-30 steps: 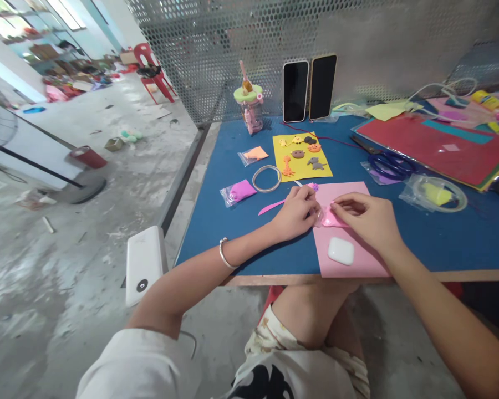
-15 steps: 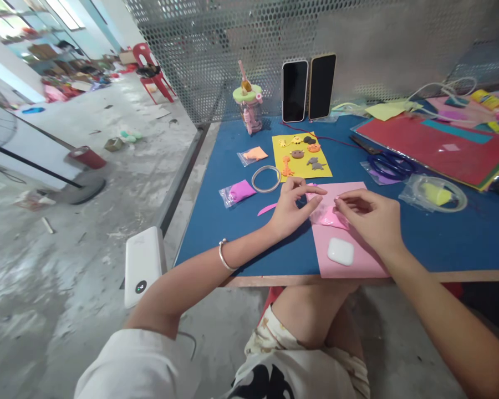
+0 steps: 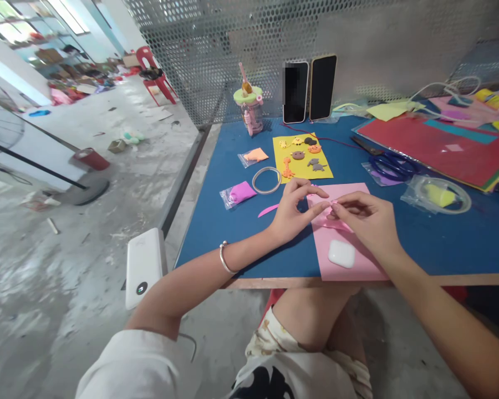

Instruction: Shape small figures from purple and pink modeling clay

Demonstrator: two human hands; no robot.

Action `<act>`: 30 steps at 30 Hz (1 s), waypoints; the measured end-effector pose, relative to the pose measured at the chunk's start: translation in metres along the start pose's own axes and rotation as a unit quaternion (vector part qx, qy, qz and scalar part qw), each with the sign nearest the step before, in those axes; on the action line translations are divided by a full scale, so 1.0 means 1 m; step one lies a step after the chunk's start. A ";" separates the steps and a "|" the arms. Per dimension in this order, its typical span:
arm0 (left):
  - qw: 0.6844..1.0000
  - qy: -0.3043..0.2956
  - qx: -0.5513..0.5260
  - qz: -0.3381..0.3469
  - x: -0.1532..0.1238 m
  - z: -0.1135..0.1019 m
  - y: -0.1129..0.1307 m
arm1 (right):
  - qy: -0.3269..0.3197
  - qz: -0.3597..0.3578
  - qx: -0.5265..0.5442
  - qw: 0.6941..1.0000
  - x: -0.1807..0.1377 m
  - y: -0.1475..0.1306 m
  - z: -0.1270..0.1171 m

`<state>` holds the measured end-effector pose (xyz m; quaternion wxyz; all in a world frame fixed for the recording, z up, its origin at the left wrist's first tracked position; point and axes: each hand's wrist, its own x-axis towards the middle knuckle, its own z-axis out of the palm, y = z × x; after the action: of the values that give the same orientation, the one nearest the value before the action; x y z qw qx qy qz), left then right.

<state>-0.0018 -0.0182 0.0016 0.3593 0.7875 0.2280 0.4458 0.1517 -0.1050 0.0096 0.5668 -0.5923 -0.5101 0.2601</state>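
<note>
My right hand (image 3: 368, 219) is closed in a pinch on a small bit of pink clay (image 3: 333, 205), which mostly hides behind the fingertips. Facing it, my left hand (image 3: 296, 208) holds its thumb and forefinger apart, their tips close beside the clay. Whether they touch it I cannot tell. Beneath both hands lies a pink sheet (image 3: 322, 266), with a packet of bright pink clay (image 3: 336, 224) partly covered by my fingers. A white rounded case (image 3: 341, 254) rests on the sheet nearer to me. A pink modelling tool (image 3: 268, 210) sticks out left of my left hand.
Small clay animals sit on a yellow sheet (image 3: 305, 173) behind my hands. Blue-handled scissors (image 3: 393, 166), a clear tape roll (image 3: 461, 202) and a red sheet (image 3: 441, 144) lie right. Left are a clear ring (image 3: 255, 185) and a magenta clay packet (image 3: 242, 192). Two phones (image 3: 322, 88) stand behind.
My hands have come closer together. The right fingertips have shifted slightly left with the bit of clay, toward the left thumb and forefinger. The view has shifted very little.
</note>
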 end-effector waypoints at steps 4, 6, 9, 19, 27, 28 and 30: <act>1.000 0.004 -0.002 0.004 0.000 0.000 0.002 | -0.014 0.024 0.047 0.999 -0.002 -0.004 0.002; 1.000 0.003 0.000 0.005 0.000 0.001 0.002 | -0.018 0.028 0.052 0.998 -0.003 -0.005 0.002; 1.000 0.006 -0.001 0.013 0.000 0.001 0.001 | -0.030 0.027 0.054 0.998 -0.003 -0.004 0.001; 1.000 0.004 0.001 0.016 0.000 0.001 0.001 | -0.029 0.007 0.038 0.999 -0.004 -0.001 0.001; 1.000 -0.002 -0.001 0.019 -0.001 0.000 0.002 | -0.018 -0.007 0.019 1.000 -0.005 -0.002 0.002; 1.000 -0.003 -0.004 0.021 -0.001 0.000 0.003 | -0.018 -0.010 0.018 1.000 -0.005 -0.003 0.002; 1.000 -0.003 -0.011 0.027 -0.001 0.000 0.003 | -0.019 -0.016 0.018 1.000 -0.005 -0.003 0.002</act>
<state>-0.0020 -0.0209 0.0038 0.3571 0.7906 0.2005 0.4552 0.1471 -0.1090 0.0109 0.5717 -0.5690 -0.5254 0.2710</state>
